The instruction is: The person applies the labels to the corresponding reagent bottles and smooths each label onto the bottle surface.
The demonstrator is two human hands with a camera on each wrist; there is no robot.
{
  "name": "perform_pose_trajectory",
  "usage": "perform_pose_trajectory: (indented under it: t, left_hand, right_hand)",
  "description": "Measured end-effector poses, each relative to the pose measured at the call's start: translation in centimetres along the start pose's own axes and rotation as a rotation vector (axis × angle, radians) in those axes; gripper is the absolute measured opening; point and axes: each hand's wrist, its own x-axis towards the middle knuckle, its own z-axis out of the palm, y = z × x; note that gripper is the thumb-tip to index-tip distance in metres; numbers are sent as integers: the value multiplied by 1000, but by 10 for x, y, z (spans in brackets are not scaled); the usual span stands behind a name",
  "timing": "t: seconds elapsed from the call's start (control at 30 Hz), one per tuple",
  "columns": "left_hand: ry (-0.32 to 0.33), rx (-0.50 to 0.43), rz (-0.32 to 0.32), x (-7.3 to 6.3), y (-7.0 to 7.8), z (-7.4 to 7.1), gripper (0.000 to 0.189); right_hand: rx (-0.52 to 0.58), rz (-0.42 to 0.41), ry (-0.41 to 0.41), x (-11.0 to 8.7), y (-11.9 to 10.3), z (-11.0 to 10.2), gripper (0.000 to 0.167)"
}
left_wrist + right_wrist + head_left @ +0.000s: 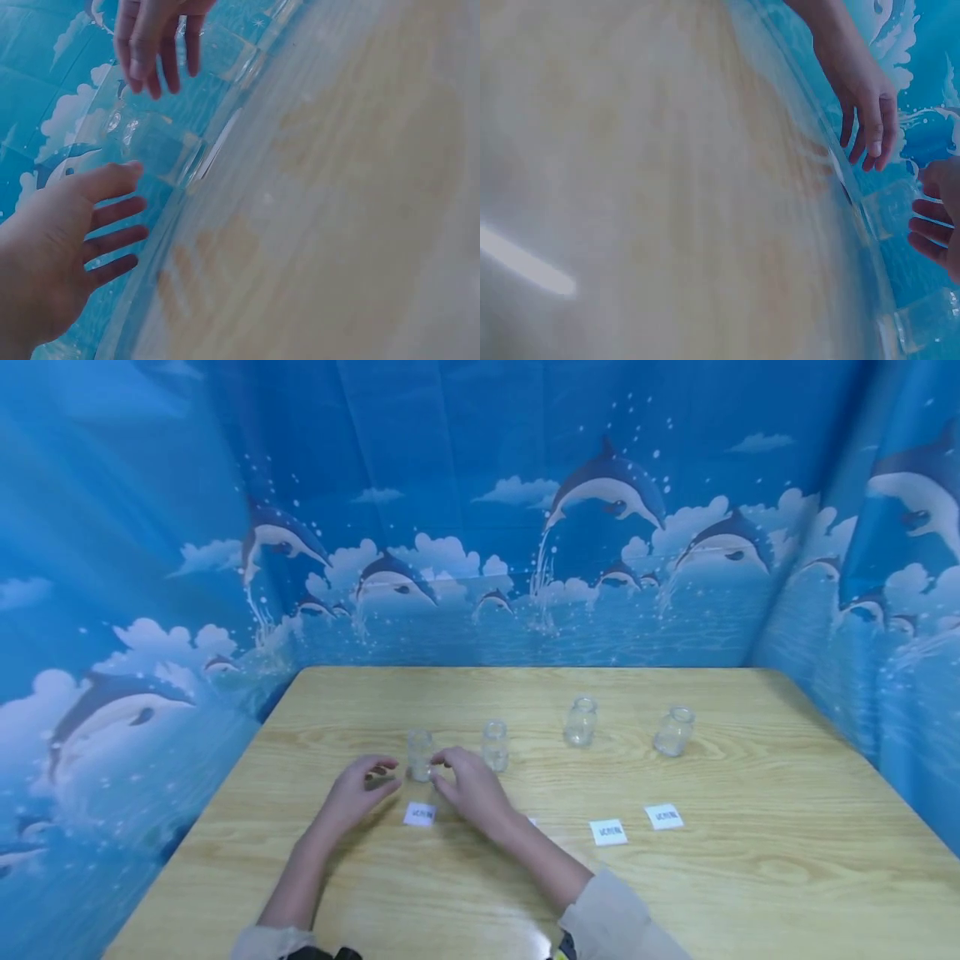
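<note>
A small clear glass jar (420,756) stands upright at the left of the table, between the two hands. My left hand (360,793) is just left of it, fingers loosely bent and thumb apart, holding nothing. From the other side my right hand (474,787) has its fingertips close by the same jar, its fingers loosely bent too. In the left wrist view a gap shows between the left hand (82,232) and the jar (161,150). A white card (419,814) with dark printed characters lies in front of this jar.
A second glass jar (495,746) stands behind the right hand. Farther right are two more jars, one (581,723) nearer and one (674,732) at the far right. Two printed cards (608,832) lie before them; another is mostly hidden under the right forearm. A blue dolphin curtain (480,510) surrounds the table.
</note>
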Motion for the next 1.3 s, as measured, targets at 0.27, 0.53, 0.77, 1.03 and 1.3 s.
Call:
perform_pose_trajectory:
  t: [0.27,0.53,0.77,1.03,1.3]
  left_hand:
    - [-149,143,81,-13,4,2,34]
    - [-133,227,112,-16,2,9,28]
    - [-102,208,87,-21,1,13,24]
    - [-90,216,99,-24,0,13,30]
    - [-70,210,124,-24,-2,14,31]
  right_hand:
    - [-152,-24,-99,-20,5,14,28]
    - [-231,-102,-86,-27,12,20,34]
    - [-209,-93,-86,-30,14,24,31]
    - [-163,-61,-88,-30,14,26,30]
    - [-114,-84,-51,-30,16,28,30]
